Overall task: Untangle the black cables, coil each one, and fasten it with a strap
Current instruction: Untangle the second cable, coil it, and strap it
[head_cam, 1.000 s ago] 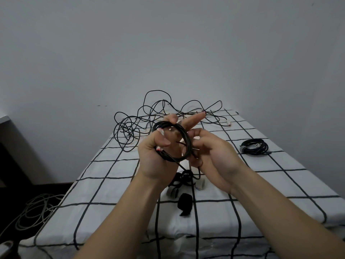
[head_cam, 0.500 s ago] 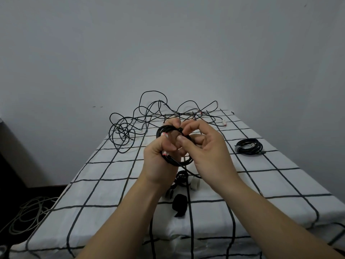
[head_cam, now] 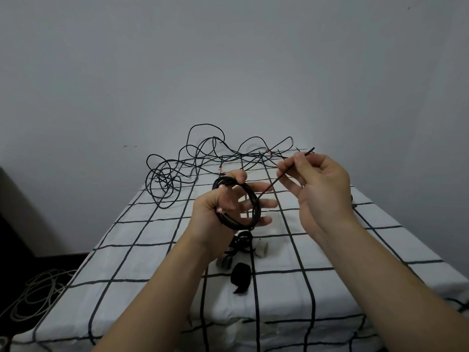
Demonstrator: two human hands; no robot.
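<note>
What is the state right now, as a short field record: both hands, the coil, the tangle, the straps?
left hand: grips the coiled black cable, loops round its fingers
right hand: pinches a thin black strand leading out of that coil, up and rightward
tangle: loose black cables at the far end of the white black-gridded tablecloth
straps: black fabric strap and white roll lie below the hands

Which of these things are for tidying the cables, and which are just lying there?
For the job:
coiled cable, gripped by the left hand
thin black strand from it, pinched by the right hand
tangled black cables at the far end
black straps on the checked cloth

Just lying about:
white roll
pale cables down at the left
</note>
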